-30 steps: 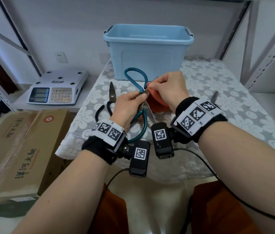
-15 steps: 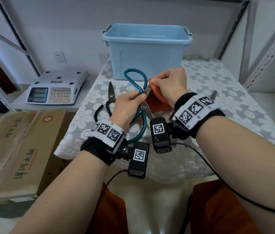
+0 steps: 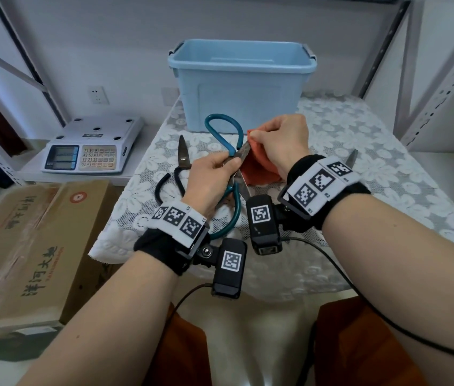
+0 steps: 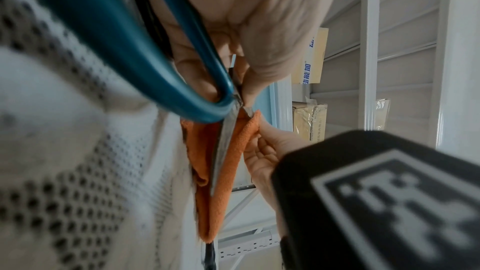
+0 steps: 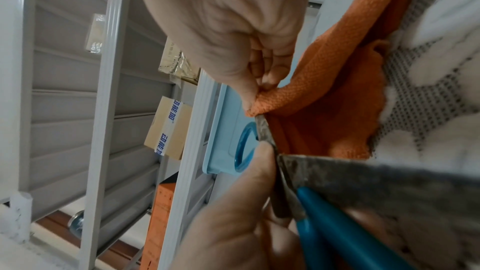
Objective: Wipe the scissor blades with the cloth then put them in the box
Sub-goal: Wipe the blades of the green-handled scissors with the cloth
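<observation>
Your left hand pinches the teal-handled scissors at the pivot, fingers clamped, blades open above the counter. One blade runs up and away from that grip toward your right hand, whose fingers pinch the orange cloth folded over that blade's tip. The wipe probably follows that blade's long axis. The blue box stands just behind, nearer your right hand, both wrists raised.
</observation>
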